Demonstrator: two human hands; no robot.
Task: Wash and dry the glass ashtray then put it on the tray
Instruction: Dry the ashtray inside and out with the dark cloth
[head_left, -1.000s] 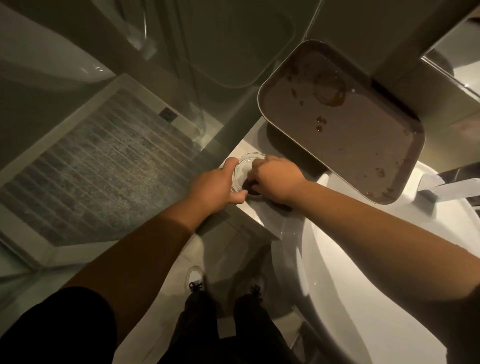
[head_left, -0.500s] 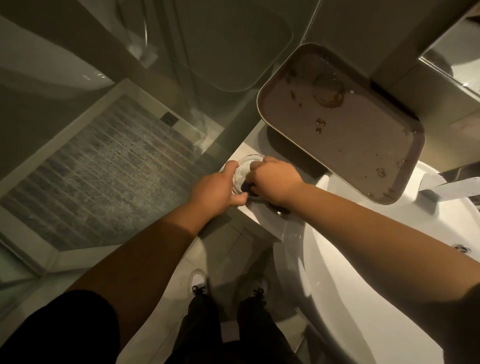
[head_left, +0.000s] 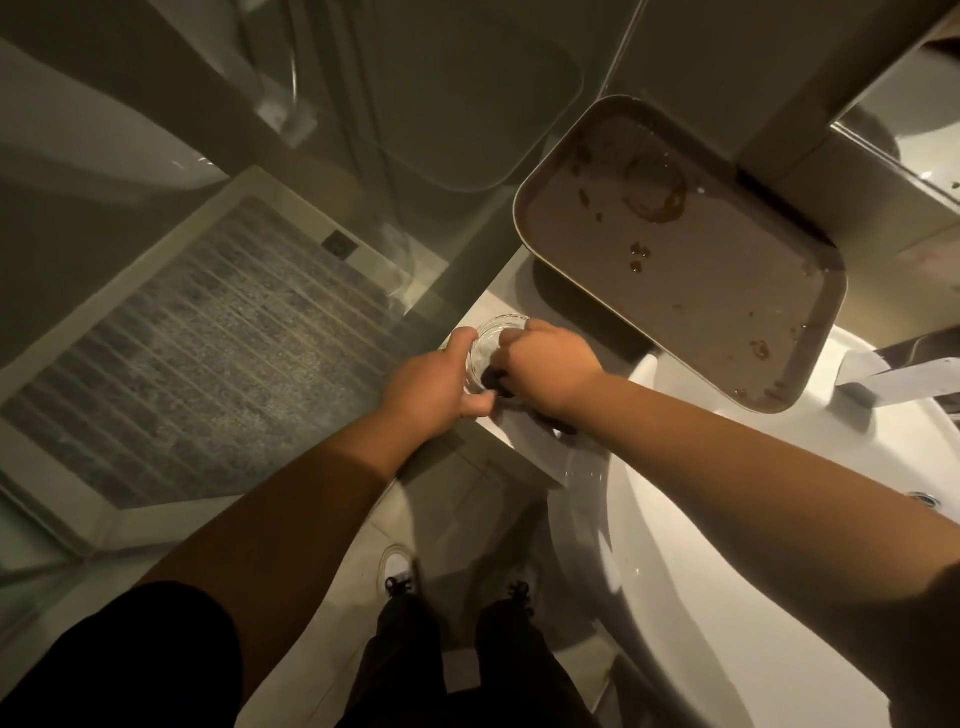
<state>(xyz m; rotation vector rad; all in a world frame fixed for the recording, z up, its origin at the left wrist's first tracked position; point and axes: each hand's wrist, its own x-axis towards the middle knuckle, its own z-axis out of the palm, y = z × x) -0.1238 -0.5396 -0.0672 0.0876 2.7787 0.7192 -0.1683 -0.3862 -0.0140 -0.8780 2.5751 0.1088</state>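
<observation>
Right of the grip spreads the white basin (head_left: 727, 545), the biggest thing in view, with a tap (head_left: 904, 382) jutting over its far rim. Beyond the grip and to the right, the brown tray (head_left: 727, 291) rests partly over the basin edge, its face spotted with dark stains and a ring mark. Under the grip runs a narrow white worktop (head_left: 524, 436), which carries the glass ashtray (head_left: 491, 338), well short of the tray. The left hand (head_left: 431, 384) holds the ashtray's near-left rim, thumb and fingers curled around it. The right hand (head_left: 545, 366) is clamped on a dark cloth (head_left: 493, 382) and presses it into the ashtray's bowl.
</observation>
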